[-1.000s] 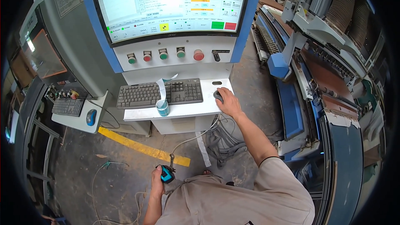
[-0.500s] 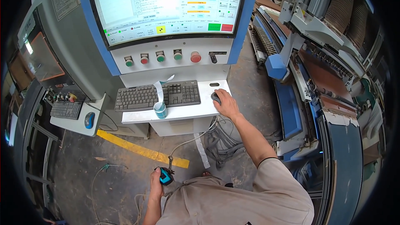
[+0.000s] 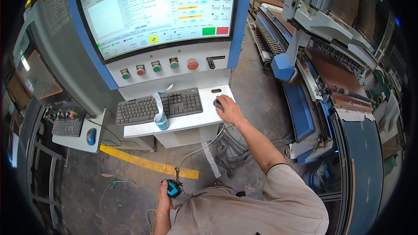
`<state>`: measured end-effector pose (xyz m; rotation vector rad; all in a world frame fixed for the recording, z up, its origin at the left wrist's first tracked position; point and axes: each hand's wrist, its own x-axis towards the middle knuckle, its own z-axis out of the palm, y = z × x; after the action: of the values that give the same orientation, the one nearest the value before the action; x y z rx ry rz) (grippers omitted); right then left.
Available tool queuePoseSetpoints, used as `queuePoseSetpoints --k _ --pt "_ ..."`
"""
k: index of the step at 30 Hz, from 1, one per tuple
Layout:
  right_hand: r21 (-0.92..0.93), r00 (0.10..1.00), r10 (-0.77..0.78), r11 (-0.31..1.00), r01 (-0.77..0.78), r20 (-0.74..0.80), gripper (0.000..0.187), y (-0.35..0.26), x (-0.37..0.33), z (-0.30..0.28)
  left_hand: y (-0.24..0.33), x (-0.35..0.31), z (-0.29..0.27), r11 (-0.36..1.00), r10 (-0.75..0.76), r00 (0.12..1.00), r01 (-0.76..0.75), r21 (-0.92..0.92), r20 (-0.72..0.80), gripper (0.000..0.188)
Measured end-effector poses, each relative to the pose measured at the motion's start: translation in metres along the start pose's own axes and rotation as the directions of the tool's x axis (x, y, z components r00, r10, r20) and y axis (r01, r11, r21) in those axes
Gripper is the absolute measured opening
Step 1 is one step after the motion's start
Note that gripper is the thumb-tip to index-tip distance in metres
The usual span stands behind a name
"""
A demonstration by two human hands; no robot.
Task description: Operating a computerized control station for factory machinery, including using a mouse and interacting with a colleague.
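My right hand (image 3: 230, 112) rests curled over a dark computer mouse (image 3: 218, 104) at the right end of a white shelf (image 3: 188, 124). Left of it on the shelf lies a black keyboard (image 3: 183, 102). A roll of light-blue tape (image 3: 161, 122) stands at the shelf's front edge, its loose strip rising over the keys. Low beside my waist, my left hand (image 3: 163, 196) is closed around a teal-and-black handheld device (image 3: 173, 188); its exact kind is unclear. Above the shelf is a lit monitor (image 3: 152, 13) showing a file list and coloured buttons.
Below the monitor sits a row of push buttons (image 3: 156, 66). A side shelf at left holds another keyboard (image 3: 67, 126) and a blue mouse (image 3: 91, 136). Cables (image 3: 230, 150) lie on the floor beneath the shelf. A large blue-and-white machine (image 3: 300, 104) stands at right.
My view has shifted slightly, so the monitor and shelf appear farther left. My right hand stays on the mouse, and my left hand still holds the teal-and-black device.
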<state>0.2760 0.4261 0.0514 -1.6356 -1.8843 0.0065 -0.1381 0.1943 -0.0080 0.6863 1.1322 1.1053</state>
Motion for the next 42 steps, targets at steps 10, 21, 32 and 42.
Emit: queuePoseSetpoints --k 10,21,32,42 --pt "0.004 1.000 -0.007 1.000 0.007 -0.016 0.053 0.000 -0.001 -0.001 -0.011 0.006 -0.001 0.999 -0.030 0.999 0.030 0.014 -0.014 0.052" --pt "0.003 0.999 -0.031 1.000 0.031 -0.011 0.054 0.003 -0.002 0.000 -0.006 0.013 0.019 0.997 -0.022 1.000 0.020 0.077 0.020 0.053" --pt "0.012 0.999 -0.046 0.999 0.046 -0.017 0.053 0.005 -0.001 -0.001 -0.007 0.016 0.024 0.998 -0.053 0.998 0.052 0.030 0.036 0.054" --pt "0.013 0.999 -0.034 0.999 0.035 -0.010 0.053 0.006 -0.002 -0.001 -0.002 0.008 0.028 0.997 -0.031 0.999 0.027 0.077 0.040 0.054"
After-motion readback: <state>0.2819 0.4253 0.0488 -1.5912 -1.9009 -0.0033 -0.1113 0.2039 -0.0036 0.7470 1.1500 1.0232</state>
